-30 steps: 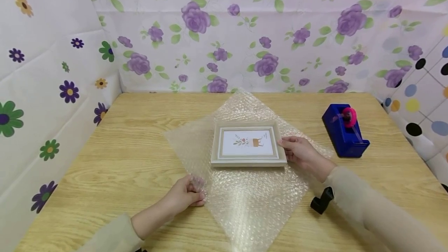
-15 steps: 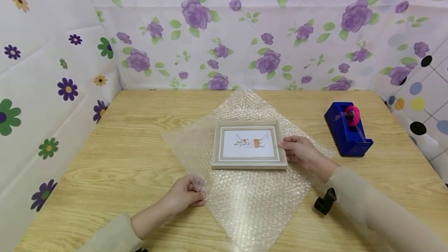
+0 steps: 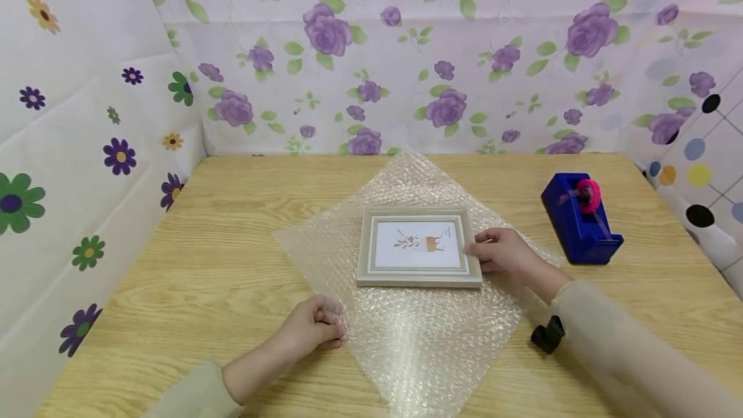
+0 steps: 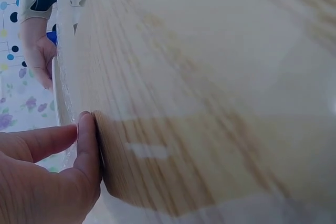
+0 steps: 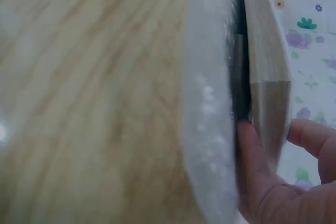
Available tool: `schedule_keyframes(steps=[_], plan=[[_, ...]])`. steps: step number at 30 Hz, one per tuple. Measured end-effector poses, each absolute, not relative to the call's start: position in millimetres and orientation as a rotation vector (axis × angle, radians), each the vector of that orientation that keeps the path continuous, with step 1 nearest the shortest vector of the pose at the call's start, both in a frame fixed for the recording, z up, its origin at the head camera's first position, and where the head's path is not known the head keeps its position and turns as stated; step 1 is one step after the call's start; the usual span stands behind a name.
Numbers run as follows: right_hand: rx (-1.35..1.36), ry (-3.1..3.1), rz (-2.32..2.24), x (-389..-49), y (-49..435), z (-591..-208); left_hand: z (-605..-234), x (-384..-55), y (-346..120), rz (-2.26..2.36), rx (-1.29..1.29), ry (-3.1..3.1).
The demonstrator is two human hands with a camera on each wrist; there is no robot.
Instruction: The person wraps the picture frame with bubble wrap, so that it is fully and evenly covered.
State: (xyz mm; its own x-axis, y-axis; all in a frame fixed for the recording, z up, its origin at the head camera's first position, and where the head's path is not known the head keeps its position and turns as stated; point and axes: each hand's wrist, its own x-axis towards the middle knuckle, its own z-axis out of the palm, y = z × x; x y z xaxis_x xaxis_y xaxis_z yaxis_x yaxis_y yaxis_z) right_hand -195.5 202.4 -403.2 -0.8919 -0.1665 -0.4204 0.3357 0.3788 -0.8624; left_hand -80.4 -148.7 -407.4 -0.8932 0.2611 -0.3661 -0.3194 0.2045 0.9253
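A cream picture frame (image 3: 419,279) with a plant print lies face up on a diamond-turned sheet of bubble wrap (image 3: 441,321). My right hand (image 3: 505,253) grips the frame's right side, thumb on top and fingers beneath its edge. In the right wrist view, the frame's side (image 5: 270,66) stands between thumb and fingers, a dark gap separating it from the wrap below. At the sheet's left front edge, my left hand (image 3: 310,324) pinches the bubble wrap. The left wrist view has the left thumb and fingers (image 4: 88,150) close together at the wrap's edge.
A blue tape dispenser (image 3: 583,224) with a pink roll core stands at the right rear of the wooden table (image 3: 232,244). A black wrist-worn piece (image 3: 547,335) hangs by the right sleeve. Flower-patterned cloth (image 3: 371,50) covers the wall behind.
One second ago the picture frame was tilted, with its front side more visible; now it lies flatter. Both hands keep their holds. The whole view has shifted slightly.
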Motion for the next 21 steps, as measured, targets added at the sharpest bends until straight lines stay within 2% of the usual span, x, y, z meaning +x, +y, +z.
schedule_keyframes(steps=[10,21], plan=[[0.085,2.355,-1.332,-186.3,206.8,-403.4,-404.4,-73.8,-160.3,1.576,0.015,2.176],[-0.084,2.582,-1.276,-184.9,209.1,-400.3,-372.3,-76.0,-170.5,0.957,0.163,2.758]])
